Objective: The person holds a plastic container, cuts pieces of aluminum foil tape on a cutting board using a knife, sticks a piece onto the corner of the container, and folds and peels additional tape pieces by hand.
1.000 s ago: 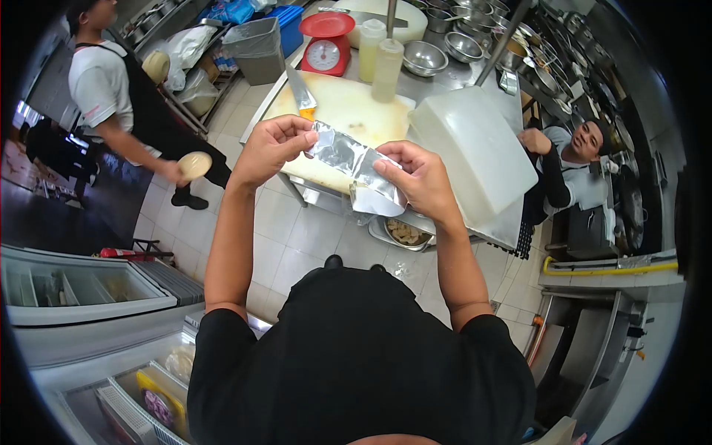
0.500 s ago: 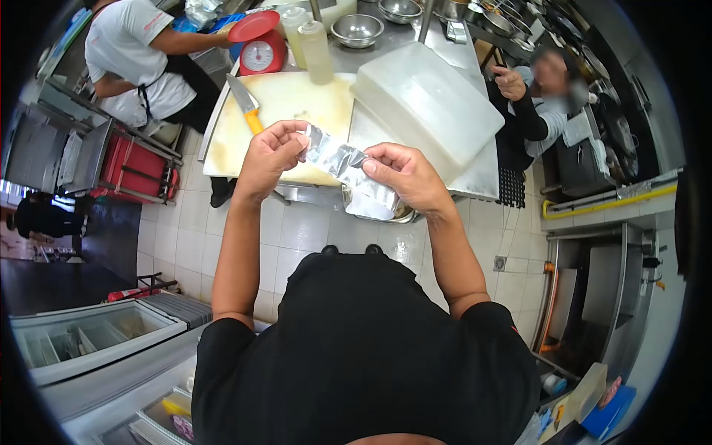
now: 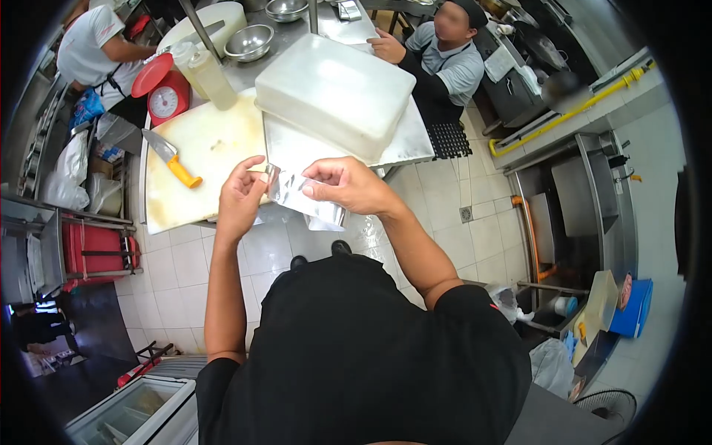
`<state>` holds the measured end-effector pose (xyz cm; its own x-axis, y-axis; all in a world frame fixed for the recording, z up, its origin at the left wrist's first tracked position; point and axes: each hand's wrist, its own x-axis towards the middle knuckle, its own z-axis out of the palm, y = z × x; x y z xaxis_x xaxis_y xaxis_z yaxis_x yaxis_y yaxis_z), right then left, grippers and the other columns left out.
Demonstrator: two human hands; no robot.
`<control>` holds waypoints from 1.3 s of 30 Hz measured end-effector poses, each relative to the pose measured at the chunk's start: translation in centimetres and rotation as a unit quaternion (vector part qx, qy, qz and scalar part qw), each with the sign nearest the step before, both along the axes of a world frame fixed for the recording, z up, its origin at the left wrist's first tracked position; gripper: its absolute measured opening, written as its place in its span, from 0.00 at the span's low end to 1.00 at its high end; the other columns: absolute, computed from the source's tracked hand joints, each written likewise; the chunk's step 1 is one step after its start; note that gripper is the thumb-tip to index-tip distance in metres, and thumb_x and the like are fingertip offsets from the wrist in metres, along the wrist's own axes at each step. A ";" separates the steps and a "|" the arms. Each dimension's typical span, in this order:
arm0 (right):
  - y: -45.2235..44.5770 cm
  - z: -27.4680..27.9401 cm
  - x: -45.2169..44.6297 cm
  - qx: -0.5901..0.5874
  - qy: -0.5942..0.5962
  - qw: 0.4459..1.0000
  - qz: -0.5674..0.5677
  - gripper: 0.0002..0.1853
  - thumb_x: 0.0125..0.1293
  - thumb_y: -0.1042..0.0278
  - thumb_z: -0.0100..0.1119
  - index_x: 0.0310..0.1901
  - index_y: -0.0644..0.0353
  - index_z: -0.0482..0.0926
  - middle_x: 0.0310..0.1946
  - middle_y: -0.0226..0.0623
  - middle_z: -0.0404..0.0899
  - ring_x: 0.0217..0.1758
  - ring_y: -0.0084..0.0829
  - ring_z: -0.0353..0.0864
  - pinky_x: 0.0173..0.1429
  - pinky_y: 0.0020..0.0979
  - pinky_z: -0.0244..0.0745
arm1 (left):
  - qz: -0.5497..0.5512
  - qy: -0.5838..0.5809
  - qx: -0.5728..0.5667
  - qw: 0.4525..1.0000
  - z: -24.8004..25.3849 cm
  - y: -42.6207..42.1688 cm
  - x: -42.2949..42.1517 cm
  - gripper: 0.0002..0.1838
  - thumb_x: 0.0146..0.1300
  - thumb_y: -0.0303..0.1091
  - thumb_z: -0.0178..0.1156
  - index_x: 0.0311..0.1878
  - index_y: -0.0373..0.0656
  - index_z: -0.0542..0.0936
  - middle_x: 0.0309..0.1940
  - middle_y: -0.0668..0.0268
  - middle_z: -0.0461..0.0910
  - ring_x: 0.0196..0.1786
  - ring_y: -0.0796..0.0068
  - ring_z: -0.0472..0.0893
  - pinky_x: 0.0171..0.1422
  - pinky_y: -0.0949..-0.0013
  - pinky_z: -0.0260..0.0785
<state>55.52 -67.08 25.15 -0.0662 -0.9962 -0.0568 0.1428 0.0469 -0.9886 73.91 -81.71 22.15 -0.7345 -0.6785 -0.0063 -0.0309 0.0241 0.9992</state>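
Observation:
A strip of shiny silver foil point(image 3: 293, 194) stretches between my two hands above the table's near edge. My left hand point(image 3: 243, 194) pinches its left end between thumb and fingers. The thumb and fingers of my right hand point(image 3: 337, 184) grip the strip nearer its middle, and its lower end hangs folded below them. Left of my hands lies a knife point(image 3: 172, 159) with a yellow handle on a stained white cutting board point(image 3: 215, 141). An upturned translucent plastic tub point(image 3: 334, 93) stands on the metal table beyond my right hand.
A red scale point(image 3: 167, 98), two squeeze bottles point(image 3: 212, 78) and a metal bowl point(image 3: 249, 43) stand along the back. One person point(image 3: 445, 55) is behind the table at the right, another point(image 3: 104, 52) at the far left. An open-topped freezer point(image 3: 137, 411) sits at the lower left.
The view has turned right, so the table and tub appear further left. The foil stays in both hands, which are now closer together. The person at the left has moved behind the scale.

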 end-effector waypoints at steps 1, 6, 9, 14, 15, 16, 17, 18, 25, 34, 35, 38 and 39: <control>0.3 -0.4 -0.1 0.002 -0.003 1.000 -0.003 0.13 0.64 0.70 0.63 0.47 0.69 0.80 0.34 0.30 0.82 0.36 0.17 0.77 0.43 0.23 0.73 | -0.008 0.005 0.008 1.000 -0.8 0.4 -0.2 0.19 0.69 0.24 0.54 0.61 0.30 0.69 0.36 0.64 0.81 0.39 0.79 0.79 0.49 0.75 0.71; 3.6 -1.8 -1.7 0.056 0.108 0.992 -0.042 0.12 0.62 0.68 0.66 0.42 0.68 0.81 0.28 0.31 0.82 0.32 0.16 0.76 0.38 0.24 0.72 | 0.007 0.001 0.031 0.999 -2.6 1.3 -1.0 0.21 0.67 0.24 0.57 0.62 0.30 0.69 0.35 0.67 0.79 0.39 0.82 0.78 0.49 0.77 0.71; 6.2 -1.7 -3.2 0.094 0.202 0.972 -0.069 0.12 0.60 0.67 0.68 0.40 0.66 0.82 0.26 0.30 0.81 0.29 0.18 0.75 0.36 0.24 0.71 | -0.037 0.023 0.031 0.999 -3.8 1.7 -1.9 0.21 0.66 0.25 0.59 0.60 0.29 0.69 0.35 0.68 0.79 0.39 0.83 0.77 0.48 0.78 0.70; 9.6 0.0 -5.3 0.201 0.248 0.935 -0.153 0.09 0.59 0.68 0.67 0.37 0.63 0.83 0.24 0.31 0.80 0.25 0.19 0.75 0.30 0.26 0.70 | -0.135 -0.027 0.032 0.990 -5.5 3.2 -5.1 0.15 0.64 0.27 0.63 0.52 0.32 0.77 0.35 0.69 0.79 0.38 0.83 0.77 0.45 0.78 0.70; 10.0 -0.7 -6.0 0.119 0.306 0.929 -0.169 0.07 0.59 0.69 0.66 0.36 0.64 0.82 0.22 0.34 0.79 0.23 0.22 0.75 0.28 0.28 0.69 | -0.134 -0.011 0.011 0.991 -5.9 3.5 -6.1 0.10 0.64 0.29 0.64 0.47 0.36 0.79 0.34 0.70 0.79 0.34 0.85 0.76 0.39 0.79 0.70; 10.4 -0.8 -6.6 0.118 0.305 0.930 -0.169 0.07 0.59 0.69 0.66 0.36 0.64 0.82 0.22 0.34 0.79 0.23 0.22 0.75 0.28 0.28 0.69 | -0.134 -0.013 0.010 0.991 -6.1 3.5 -7.0 0.10 0.64 0.29 0.64 0.47 0.36 0.79 0.34 0.70 0.79 0.34 0.85 0.76 0.39 0.79 0.70; 10.4 -0.3 -7.0 0.121 0.358 0.905 -0.195 0.07 0.59 0.70 0.65 0.35 0.64 0.82 0.22 0.36 0.78 0.23 0.25 0.76 0.29 0.30 0.70 | -0.149 -0.035 -0.007 0.988 -5.8 3.6 -7.9 0.09 0.65 0.29 0.64 0.45 0.36 0.79 0.34 0.71 0.79 0.35 0.85 0.76 0.39 0.79 0.69; 10.4 0.1 -7.3 0.123 0.411 0.876 -0.221 0.06 0.59 0.70 0.65 0.34 0.64 0.82 0.22 0.38 0.78 0.23 0.28 0.77 0.29 0.31 0.70 | -0.163 -0.057 -0.025 0.985 -5.6 3.6 -8.8 0.07 0.65 0.29 0.63 0.43 0.37 0.79 0.35 0.72 0.79 0.36 0.85 0.75 0.39 0.79 0.68; 8.6 -3.1 -9.5 0.061 0.494 0.817 -0.291 0.06 0.59 0.69 0.65 0.33 0.61 0.82 0.26 0.42 0.78 0.30 0.41 0.78 0.36 0.37 0.72 | -0.072 -0.052 -0.198 0.976 -5.5 1.9 -13.3 0.09 0.62 0.34 0.66 0.41 0.39 0.83 0.31 0.70 0.81 0.30 0.85 0.73 0.32 0.77 0.64; 7.7 -5.2 -9.8 0.047 0.468 0.810 -0.349 0.06 0.59 0.69 0.65 0.34 0.61 0.82 0.28 0.43 0.79 0.33 0.43 0.79 0.39 0.38 0.73 | -0.075 -0.029 -0.286 0.955 -5.2 0.5 -15.2 0.08 0.60 0.29 0.65 0.40 0.36 0.81 0.34 0.59 0.82 0.36 0.68 0.81 0.43 0.67 0.73; 7.7 -5.3 -9.9 0.037 0.473 0.810 -0.346 0.06 0.59 0.70 0.65 0.35 0.62 0.82 0.28 0.43 0.79 0.33 0.43 0.79 0.39 0.38 0.73 | -0.077 -0.030 -0.287 0.954 -5.4 0.5 -15.2 0.08 0.60 0.29 0.65 0.40 0.36 0.81 0.34 0.59 0.82 0.36 0.68 0.81 0.43 0.67 0.73; 7.4 -5.6 -10.3 0.028 0.470 0.811 -0.348 0.05 0.58 0.71 0.65 0.35 0.62 0.82 0.28 0.43 0.79 0.33 0.43 0.79 0.39 0.38 0.73 | -0.062 -0.035 -0.331 0.941 -5.8 -0.3 -15.7 0.08 0.62 0.31 0.65 0.41 0.38 0.83 0.32 0.65 0.83 0.34 0.78 0.79 0.36 0.73 0.69; 7.5 -5.7 -10.2 0.039 0.461 0.816 -0.347 0.05 0.58 0.72 0.65 0.35 0.63 0.82 0.28 0.43 0.79 0.33 0.43 0.79 0.39 0.38 0.73 | -0.063 -0.026 -0.321 0.945 -6.1 -0.2 -15.6 0.08 0.61 0.31 0.65 0.41 0.38 0.82 0.32 0.65 0.83 0.34 0.78 0.79 0.35 0.73 0.68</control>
<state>45.29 -59.55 19.41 -0.6629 -0.6965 0.2748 -0.6411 0.3383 -0.6889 58.28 -81.88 16.09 -0.8195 -0.4627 0.3382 -0.0365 0.6309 0.7750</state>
